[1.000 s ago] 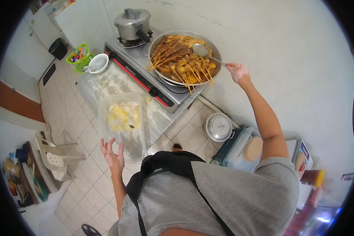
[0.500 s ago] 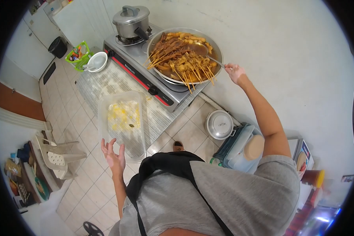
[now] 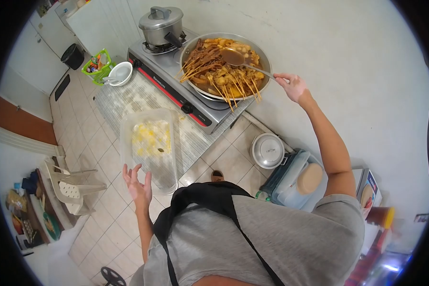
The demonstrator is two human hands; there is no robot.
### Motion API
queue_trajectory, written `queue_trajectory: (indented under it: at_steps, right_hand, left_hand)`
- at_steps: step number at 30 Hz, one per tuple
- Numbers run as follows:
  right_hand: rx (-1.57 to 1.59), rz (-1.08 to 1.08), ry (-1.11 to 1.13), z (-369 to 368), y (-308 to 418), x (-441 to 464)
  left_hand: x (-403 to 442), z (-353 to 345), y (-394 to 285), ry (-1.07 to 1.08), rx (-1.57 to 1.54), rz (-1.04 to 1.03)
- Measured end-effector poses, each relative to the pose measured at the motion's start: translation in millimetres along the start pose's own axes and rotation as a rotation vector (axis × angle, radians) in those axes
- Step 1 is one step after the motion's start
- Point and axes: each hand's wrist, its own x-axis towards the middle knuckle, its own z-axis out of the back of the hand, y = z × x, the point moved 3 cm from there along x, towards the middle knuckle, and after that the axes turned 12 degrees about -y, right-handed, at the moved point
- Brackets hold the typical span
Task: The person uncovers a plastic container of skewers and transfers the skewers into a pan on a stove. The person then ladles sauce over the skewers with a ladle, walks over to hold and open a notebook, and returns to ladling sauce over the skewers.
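My right hand [image 3: 293, 86] is closed around the handle end of a metal ladle [image 3: 233, 57]. The ladle's bowl, filled with brown sauce, is over the far middle of a wide pan [image 3: 270, 59]. Skewered meat [image 3: 229, 78] lies in the pan in sauce, with the bare stick ends pointing out over the near rim. My left hand [image 3: 138, 187] is raised with its fingers apart and holds nothing. It is nearest to the lower left corner of a clear plastic container [image 3: 174, 138] with yellow residue and a dark leaf inside.
The pan sits on a two-burner gas stove [image 3: 176, 97], beside a lidded pot [image 3: 161, 28]. Left of the stove are a white bowl [image 3: 120, 75] and a green basket [image 3: 100, 71]. A lidded pot [image 3: 268, 150] and plastic bins [image 3: 295, 178] stand at lower right; a plastic chair [image 3: 74, 188] is at left.
The ladle's bowl has moved slightly left and up, and now shows full of sauce. My right hand has shifted a little to the right. My left hand stays nearly still.
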Motion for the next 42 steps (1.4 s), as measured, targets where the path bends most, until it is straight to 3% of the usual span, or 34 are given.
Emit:
queue_trajectory:
  at_steps: [8, 13, 17, 24, 34, 42]
  right_hand:
    - [0.051, 0.067, 0.059, 7.2, 60.5, -21.0]
    - [-0.164, 0.083, -0.116, 26.4, 77.7, -22.3]
    - [-0.059, 0.050, -0.183, -2.5, 9.7, 9.3]
    - [-0.098, -0.099, -0.070, -39.2, -46.1, 17.0]
    - [-0.054, -0.074, 0.060, -49.6, -48.5, 19.6]
    - [-0.009, -0.024, 0.014, -54.2, -56.8, 17.9]
  left_hand:
    - [-0.9, 2.1, 0.5, 0.002, -0.016, 0.006]
    - [-2.4, 2.7, 2.7, -0.001, -0.019, 0.014]
    - [-3.2, 4.9, 1.7, -0.004, -0.016, 0.021]
    - [-6.3, 5.9, 11.0, -0.022, -0.039, 0.050]
    - [-4.1, 3.1, 1.4, -0.035, 0.003, 0.017]
    - [-5.3, 1.9, 0.4, -0.032, -0.011, 0.039]
